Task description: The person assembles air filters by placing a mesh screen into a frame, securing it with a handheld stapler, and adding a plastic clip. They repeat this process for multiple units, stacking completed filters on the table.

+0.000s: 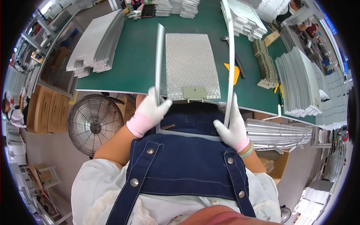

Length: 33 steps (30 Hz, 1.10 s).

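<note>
Both my hands wear white gloves with pink cuffs and grip a three-sided silver metal frame (231,56), open at its far end. My left hand (152,111) closes round the near part of its left bar, and my right hand (233,129) holds the right bar near the corner. The frame's crossbar lies close to my apron. Between the side bars, a silver metal mesh panel (192,62) lies flat on the green table (138,56). A grey-green latch piece (194,93) sits at the panel's near edge. Some right fingers are hidden behind the bar.
Beside the right bar lie a hammer (240,64) and an orange-yellow triangular piece (236,76). Farther right are grey-green strips (264,63) and stacked panels (298,82). Another panel stack (97,41) occupies the table's left. A floor fan (95,127) stands below.
</note>
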### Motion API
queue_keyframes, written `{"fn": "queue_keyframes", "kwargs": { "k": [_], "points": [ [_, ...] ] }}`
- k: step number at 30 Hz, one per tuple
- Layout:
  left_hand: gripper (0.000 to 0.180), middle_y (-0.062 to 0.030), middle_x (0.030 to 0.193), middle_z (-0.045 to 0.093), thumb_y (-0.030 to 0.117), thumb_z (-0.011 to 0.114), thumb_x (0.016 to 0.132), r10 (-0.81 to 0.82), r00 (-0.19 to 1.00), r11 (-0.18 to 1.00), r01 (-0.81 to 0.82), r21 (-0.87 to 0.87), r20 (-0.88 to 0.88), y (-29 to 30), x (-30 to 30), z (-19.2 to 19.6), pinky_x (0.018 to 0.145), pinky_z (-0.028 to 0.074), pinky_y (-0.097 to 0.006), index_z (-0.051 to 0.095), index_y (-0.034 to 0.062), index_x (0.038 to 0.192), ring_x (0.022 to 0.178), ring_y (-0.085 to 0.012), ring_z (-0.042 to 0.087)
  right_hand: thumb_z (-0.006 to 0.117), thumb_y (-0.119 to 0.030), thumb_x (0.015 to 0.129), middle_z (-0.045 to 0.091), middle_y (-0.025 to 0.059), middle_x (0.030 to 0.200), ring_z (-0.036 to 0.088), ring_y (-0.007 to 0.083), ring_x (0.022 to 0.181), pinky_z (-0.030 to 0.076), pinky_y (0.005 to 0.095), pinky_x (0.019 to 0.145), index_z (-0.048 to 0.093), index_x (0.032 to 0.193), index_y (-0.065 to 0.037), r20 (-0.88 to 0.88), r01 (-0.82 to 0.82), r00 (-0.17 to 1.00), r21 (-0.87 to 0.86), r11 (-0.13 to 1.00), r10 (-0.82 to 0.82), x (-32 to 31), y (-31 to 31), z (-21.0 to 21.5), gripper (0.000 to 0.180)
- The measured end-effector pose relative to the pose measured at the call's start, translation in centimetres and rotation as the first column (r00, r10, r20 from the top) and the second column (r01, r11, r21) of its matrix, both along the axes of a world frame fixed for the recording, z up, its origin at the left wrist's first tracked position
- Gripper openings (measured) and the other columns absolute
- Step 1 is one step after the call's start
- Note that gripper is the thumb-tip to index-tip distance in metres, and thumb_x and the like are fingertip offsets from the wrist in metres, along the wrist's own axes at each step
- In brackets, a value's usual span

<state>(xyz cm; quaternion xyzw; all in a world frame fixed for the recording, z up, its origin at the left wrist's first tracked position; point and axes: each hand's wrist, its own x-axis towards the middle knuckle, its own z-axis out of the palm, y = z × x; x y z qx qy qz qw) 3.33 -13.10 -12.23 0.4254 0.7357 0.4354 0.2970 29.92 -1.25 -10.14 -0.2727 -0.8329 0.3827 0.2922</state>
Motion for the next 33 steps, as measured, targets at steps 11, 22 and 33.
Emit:
{"fn": "queue_keyframes", "kwargs": {
  "k": [11,22,33],
  "points": [
    [0.056,-0.0264,0.095,0.064,0.049,0.065,0.086,-0.020,0.844,0.937,-0.171,-0.305,-0.536,5.7,-2.5,-2.2,0.083,0.052,-0.046,0.059,-0.0052,0.099,0.092,-0.0396,0.065,0.068,-0.020,0.082,0.058,0.0229,0.125,0.056,0.0369,0.117,0.043,0.0406,0.103,0.054,0.132,0.002,0.415,0.229,0.845,0.291,0.929,-0.338,-5.3,8.1,-6.9,0.056],
    [0.032,-0.0073,0.093,0.061,0.026,0.063,0.094,0.082,0.738,0.965,0.109,-0.238,0.669,-2.0,-1.7,-5.6,0.078,0.053,-0.032,0.060,-0.0026,0.108,0.083,-0.0187,0.063,0.074,-0.009,0.082,0.057,0.0190,0.115,0.064,0.0209,0.096,0.056,0.0304,0.078,0.033,0.136,0.009,0.093,0.413,0.906,-0.405,0.816,-0.413,-1.8,1.9,-8.2,0.070],
    [0.033,-0.0064,0.095,0.060,0.027,0.055,0.100,-0.009,0.795,0.967,0.161,-0.196,0.607,-2.7,-3.5,-6.5,0.080,0.051,-0.029,0.056,-0.0034,0.111,0.084,-0.0145,0.060,0.067,-0.012,0.090,0.062,0.0120,0.097,0.061,0.0155,0.081,0.054,0.0292,0.071,0.050,0.123,0.009,0.019,0.168,0.931,-0.908,0.383,-0.363,-0.4,1.6,-7.7,0.042]
  ]
}}
